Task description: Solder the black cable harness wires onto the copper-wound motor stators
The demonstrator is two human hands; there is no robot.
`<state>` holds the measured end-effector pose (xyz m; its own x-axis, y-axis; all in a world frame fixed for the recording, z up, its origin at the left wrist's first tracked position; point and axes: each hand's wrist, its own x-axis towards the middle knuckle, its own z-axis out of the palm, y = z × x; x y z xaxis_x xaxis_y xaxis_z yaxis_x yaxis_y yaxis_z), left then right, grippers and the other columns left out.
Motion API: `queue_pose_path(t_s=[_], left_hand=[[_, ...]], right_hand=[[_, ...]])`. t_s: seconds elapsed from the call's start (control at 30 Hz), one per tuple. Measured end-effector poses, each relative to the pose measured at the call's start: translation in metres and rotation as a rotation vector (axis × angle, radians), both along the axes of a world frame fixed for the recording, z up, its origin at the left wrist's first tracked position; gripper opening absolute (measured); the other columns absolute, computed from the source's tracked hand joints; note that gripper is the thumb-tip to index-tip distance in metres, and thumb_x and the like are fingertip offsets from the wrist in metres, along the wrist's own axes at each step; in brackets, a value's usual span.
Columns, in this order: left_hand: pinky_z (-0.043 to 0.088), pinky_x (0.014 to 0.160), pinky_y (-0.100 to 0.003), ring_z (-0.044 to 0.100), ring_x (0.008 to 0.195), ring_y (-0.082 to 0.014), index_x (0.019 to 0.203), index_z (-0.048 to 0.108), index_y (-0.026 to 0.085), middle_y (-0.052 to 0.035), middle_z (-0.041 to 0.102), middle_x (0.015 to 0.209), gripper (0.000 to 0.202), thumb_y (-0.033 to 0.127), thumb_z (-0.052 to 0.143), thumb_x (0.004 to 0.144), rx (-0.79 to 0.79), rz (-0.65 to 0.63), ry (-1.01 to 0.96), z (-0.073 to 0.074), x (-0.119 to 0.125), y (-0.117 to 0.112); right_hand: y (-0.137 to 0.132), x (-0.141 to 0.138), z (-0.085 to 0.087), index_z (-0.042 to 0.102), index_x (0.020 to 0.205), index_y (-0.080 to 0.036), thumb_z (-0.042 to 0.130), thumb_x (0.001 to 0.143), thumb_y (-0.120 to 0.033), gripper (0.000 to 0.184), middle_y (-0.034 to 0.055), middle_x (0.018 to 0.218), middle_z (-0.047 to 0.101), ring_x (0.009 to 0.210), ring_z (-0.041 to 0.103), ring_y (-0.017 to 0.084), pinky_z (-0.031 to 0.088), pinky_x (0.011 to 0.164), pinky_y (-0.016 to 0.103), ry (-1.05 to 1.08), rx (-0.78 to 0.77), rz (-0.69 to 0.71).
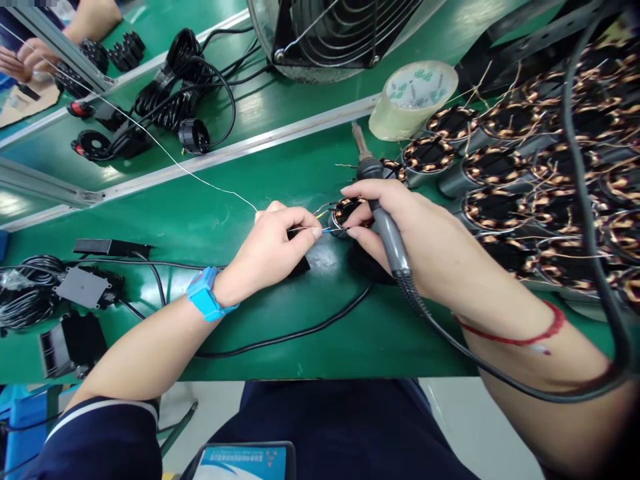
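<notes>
**Thin blue-sheathed wire [327, 231] takes centre frame!**

Here it is, mid-frame, strung between two sets of fingertips, just beside a small round coil wound with copper [344, 212] on the glossy green tabletop [320, 303]. The left hand [280, 235] comes in from the lower left, thumb and forefinger pressed together on the wire's left end. A fine silvery-white strand [200, 179] sweeps down from the upper left to this same hand; whether the fingers grip it, I cannot tell. A bright blue wristwatch [205, 295] sits on that wrist.

Over on the right, double duty! The right hand [417, 223] grasps a grey-handled soldering iron with a black collar [389, 233], its metal tip aimed at the upper centre, well apart from the wire. That hand's lower fingertips reach the wire's right end; pinching or merely touching, hard to say. A braided red bracelet [555, 325] rings the forearm.

Now outward: grey cylinders with copper windings [495, 165] crowd the right side, a roll of clear tape [395, 120] near them. A round fan with a black wire guard [350, 33] fills the upper centre. Looped black cables [170, 107] lie upper left, and beyond the metal frame bar [65, 43], another person's hands [40, 57] show at the edge.
</notes>
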<state>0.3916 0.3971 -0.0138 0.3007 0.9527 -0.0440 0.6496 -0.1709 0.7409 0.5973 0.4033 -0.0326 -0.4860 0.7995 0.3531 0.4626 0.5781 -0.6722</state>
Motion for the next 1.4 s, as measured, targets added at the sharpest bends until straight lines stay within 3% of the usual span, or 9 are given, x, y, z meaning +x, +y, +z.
queue_pose_path(t_s=[0.23,0.4,0.53,0.7,0.97,1.07,1.2,1.3,1.4], left_hand=[[0.038,0.086,-0.036,0.052,0.083,-0.0172,0.078,0.066,0.019,0.0016,0.066,0.075,0.014,0.023,0.056,0.087,0.048,-0.023,-0.040,0.005,-0.003,-0.001],[0.037,0.086,-0.035,0.051,0.084,-0.0172,0.078,0.066,0.019,0.0015,0.066,0.075,0.015,0.023,0.056,0.088,0.119,-0.043,-0.042,0.007,-0.005,-0.001],[0.037,0.085,-0.035,0.051,0.084,-0.0173,0.077,0.067,0.019,0.0018,0.067,0.075,0.015,0.022,0.056,0.087,0.112,-0.060,-0.023,0.008,-0.006,-0.001],[0.037,0.087,-0.036,0.052,0.086,-0.0179,0.079,0.067,0.020,0.0016,0.069,0.080,0.016,0.024,0.055,0.089,0.091,-0.012,0.012,0.008,-0.007,0.000],[0.039,0.090,-0.038,0.055,0.088,-0.0188,0.079,0.068,0.020,0.0014,0.070,0.080,0.017,0.026,0.055,0.088,0.048,-0.015,0.053,0.006,-0.009,0.002],[0.041,0.087,-0.034,0.056,0.087,-0.0172,0.081,0.068,0.020,0.0012,0.070,0.082,0.015,0.025,0.056,0.088,0.103,-0.020,0.012,0.005,-0.012,0.003],[0.044,0.078,-0.026,0.058,0.083,-0.0135,0.083,0.065,0.017,-0.0010,0.067,0.086,0.014,0.025,0.055,0.088,0.195,0.129,-0.166,-0.001,-0.019,0.013],[0.044,0.072,-0.025,0.059,0.079,-0.0128,0.085,0.063,0.015,-0.0024,0.067,0.085,0.015,0.026,0.054,0.088,0.062,0.181,-0.210,-0.006,-0.022,0.023],[0.042,0.069,-0.025,0.057,0.075,-0.0127,0.083,0.063,0.014,-0.0029,0.068,0.083,0.019,0.028,0.053,0.088,-0.189,0.073,-0.150,-0.004,-0.021,0.026]], right_hand=[[0.004,-0.003,-0.004,0.045,0.126,-0.027,0.053,0.091,-0.020,0.036,0.0021,0.091,0.062,0.079,0.063,0.022,0.051,0.070,0.033,0.096,-0.062,0.077],[0.010,-0.009,-0.004,0.047,0.126,-0.024,0.050,0.091,-0.020,0.035,0.0022,0.089,0.062,0.078,0.062,0.021,0.051,0.069,0.032,0.059,-0.035,0.132],[0.010,-0.015,-0.002,0.046,0.127,-0.025,0.053,0.092,-0.021,0.036,0.0014,0.089,0.061,0.079,0.063,0.020,0.052,0.073,0.032,0.159,-0.055,0.135],[0.008,-0.014,-0.004,0.041,0.132,-0.026,0.054,0.090,-0.020,0.044,0.0033,0.096,0.059,0.082,0.062,0.022,0.053,0.073,0.036,0.167,-0.113,0.143],[0.007,-0.017,-0.008,0.043,0.128,-0.028,0.053,0.090,-0.019,0.040,0.0011,0.088,0.060,0.082,0.063,0.023,0.053,0.075,0.038,0.218,-0.166,0.065],[0.008,-0.014,-0.007,0.042,0.128,-0.030,0.056,0.090,-0.022,0.042,0.0014,0.095,0.063,0.086,0.064,0.024,0.053,0.078,0.039,0.196,-0.178,0.060],[0.015,-0.008,0.000,0.048,0.123,-0.025,0.050,0.091,-0.024,0.033,0.0063,0.101,0.064,0.086,0.063,0.028,0.051,0.077,0.044,0.037,-0.016,-0.069],[0.028,-0.009,0.003,0.053,0.117,-0.019,0.043,0.089,-0.021,0.030,0.0117,0.102,0.064,0.090,0.062,0.033,0.049,0.076,0.048,-0.142,0.130,-0.018],[0.041,-0.013,-0.004,0.054,0.118,-0.016,0.042,0.087,-0.019,0.034,0.0110,0.098,0.066,0.087,0.063,0.032,0.049,0.073,0.045,-0.244,0.131,0.092]])
